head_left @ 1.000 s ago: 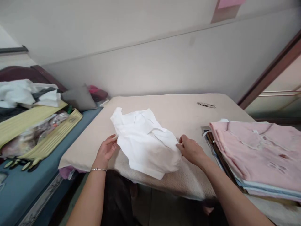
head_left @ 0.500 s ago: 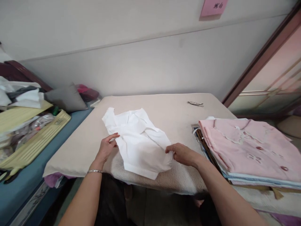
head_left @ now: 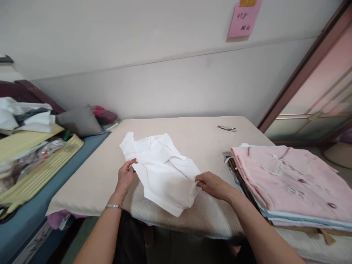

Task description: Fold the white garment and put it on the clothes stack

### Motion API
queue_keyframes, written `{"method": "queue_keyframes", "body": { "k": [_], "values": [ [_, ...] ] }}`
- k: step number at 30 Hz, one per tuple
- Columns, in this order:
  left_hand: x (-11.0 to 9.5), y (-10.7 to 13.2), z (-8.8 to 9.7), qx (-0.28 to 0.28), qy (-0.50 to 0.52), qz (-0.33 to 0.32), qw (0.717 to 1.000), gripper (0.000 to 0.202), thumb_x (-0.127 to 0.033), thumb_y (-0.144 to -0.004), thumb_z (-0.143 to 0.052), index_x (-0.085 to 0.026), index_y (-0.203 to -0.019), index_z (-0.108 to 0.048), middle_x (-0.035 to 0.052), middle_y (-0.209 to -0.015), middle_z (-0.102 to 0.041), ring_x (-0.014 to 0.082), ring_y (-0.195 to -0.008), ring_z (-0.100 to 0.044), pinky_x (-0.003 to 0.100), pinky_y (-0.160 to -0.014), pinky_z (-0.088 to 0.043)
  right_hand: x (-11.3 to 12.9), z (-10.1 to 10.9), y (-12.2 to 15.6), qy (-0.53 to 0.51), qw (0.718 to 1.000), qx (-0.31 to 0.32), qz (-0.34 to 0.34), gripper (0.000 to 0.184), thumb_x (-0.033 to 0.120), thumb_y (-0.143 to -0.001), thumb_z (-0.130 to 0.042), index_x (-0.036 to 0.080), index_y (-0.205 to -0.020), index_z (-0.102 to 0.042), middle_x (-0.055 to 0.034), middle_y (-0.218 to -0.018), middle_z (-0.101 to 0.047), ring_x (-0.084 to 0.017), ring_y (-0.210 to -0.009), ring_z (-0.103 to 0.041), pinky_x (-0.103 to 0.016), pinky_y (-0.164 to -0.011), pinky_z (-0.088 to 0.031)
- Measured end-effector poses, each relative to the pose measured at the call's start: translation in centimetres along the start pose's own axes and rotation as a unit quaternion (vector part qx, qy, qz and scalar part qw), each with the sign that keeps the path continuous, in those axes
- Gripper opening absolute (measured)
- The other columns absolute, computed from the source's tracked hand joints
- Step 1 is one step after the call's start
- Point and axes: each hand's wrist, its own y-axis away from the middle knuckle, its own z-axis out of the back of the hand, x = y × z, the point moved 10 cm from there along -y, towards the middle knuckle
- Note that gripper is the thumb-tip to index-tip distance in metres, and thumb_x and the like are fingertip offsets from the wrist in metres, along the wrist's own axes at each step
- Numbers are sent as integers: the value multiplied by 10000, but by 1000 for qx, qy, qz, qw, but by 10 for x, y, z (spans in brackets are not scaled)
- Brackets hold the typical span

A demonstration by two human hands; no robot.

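Observation:
A crumpled white garment (head_left: 162, 168) lies on a beige padded table (head_left: 198, 135), near its front edge. My left hand (head_left: 125, 176) pinches the garment's left edge with thumb and fingers; a thin bracelet circles that wrist. My right hand (head_left: 211, 184) grips the garment's right edge. The cloth is slightly lifted and stretched between both hands, with its lower corner hanging towards me.
A stack of folded clothes topped by a pink shirt (head_left: 288, 176) sits at the right. A small metal clip (head_left: 227, 128) lies at the table's far side. Left, a blue surface holds yellow mats (head_left: 41, 165), a grey cushion (head_left: 79, 123) and piled fabric. A pink note (head_left: 243, 18) hangs on the wall.
The camera has shifted right and up. Both hands have tightened on the garment's edges and drawn it slightly nearer, lifting its lower part.

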Motion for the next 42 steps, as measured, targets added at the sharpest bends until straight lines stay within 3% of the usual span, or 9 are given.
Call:
{"method": "queue_keyframes", "body": {
  "k": [3,6,17,22,29,31,35,38,42],
  "values": [
    [6,-6,8,-16,-19,-11,1000,298,-335,-774,-605,-204,-1016,-720,81,-1333,-667,259,-1221,-605,388,-1034,-487,-2,6,0,26,999,-21,-17,241,164,-916,-519,185,-790,-724,-59,-767,-703,-154,-700,-596,-243,-637,-330],
    [12,-11,16,-32,-30,-6,999,357,-354,-778,-614,-199,-1079,-727,81,-1241,-707,250,-1144,-632,377,-1015,-480,-4,11,-1,33,998,-50,-22,278,218,-969,-500,183,-743,-659,-52,-735,-673,-145,-674,-571,-246,-624,-304],
    [2,-7,13,-21,-80,-27,996,457,-211,-674,-607,-208,-1109,-746,74,-1122,-737,273,-1053,-664,395,-964,-520,-6,15,-3,73,994,-68,-45,272,261,-1013,-468,193,-816,-644,-76,-826,-700,-182,-772,-622,-264,-658,-313],
    [-9,-5,7,-15,-95,-49,994,425,-185,-652,-542,-223,-1009,-770,77,-1282,-689,286,-1238,-601,442,-1130,-413,-11,14,-4,76,993,-75,-54,280,268,-1025,-441,193,-853,-648,-81,-854,-708,-185,-790,-637,-265,-673,-328],
    [-8,-9,7,-12,-105,-55,993,354,-222,-668,-583,-224,-967,-774,90,-1285,-684,299,-1222,-611,429,-1081,-463,-13,22,-6,80,988,-114,-67,303,283,-1041,-426,179,-912,-679,-105,-983,-702,-195,-937,-652,-271,-808,-403],
    [-5,-10,7,-10,-102,-52,993,318,-253,-688,-619,-226,-965,-772,91,-1294,-681,295,-1210,-619,422,-1071,-472,-13,28,-4,70,985,-143,-68,291,267,-1038,-425,176,-990,-697,-126,-1141,-684,-191,-989,-653,-279,-863,-430],
    [-3,-10,6,-4,-113,-57,992,298,-277,-709,-639,-235,-972,-773,88,-1312,-672,290,-1211,-621,418,-1070,-470,-1,39,2,80,975,-207,-13,316,148,-942,-516,220,-1193,-692,-97,-1559,-457,-233,-1261,-550,-348,-990,-457],
    [-5,-10,6,-8,-118,-59,991,301,-267,-713,-621,-236,-969,-776,86,-1306,-675,289,-1197,-626,419,-1065,-471,16,32,2,96,977,-179,69,451,15,-809,-524,230,-1155,-717,-59,-1503,-532,-248,-1385,-419,-387,-1052,-448],
    [-7,-9,7,-20,-106,-49,993,286,-270,-704,-631,-228,-946,-778,83,-1285,-686,284,-1186,-628,392,-1036,-495,33,21,10,93,982,-124,111,492,-40,-709,-502,209,-1071,-723,-76,-1334,-658,-241,-1301,-483,-381,-1046,-453]
  ]
}}
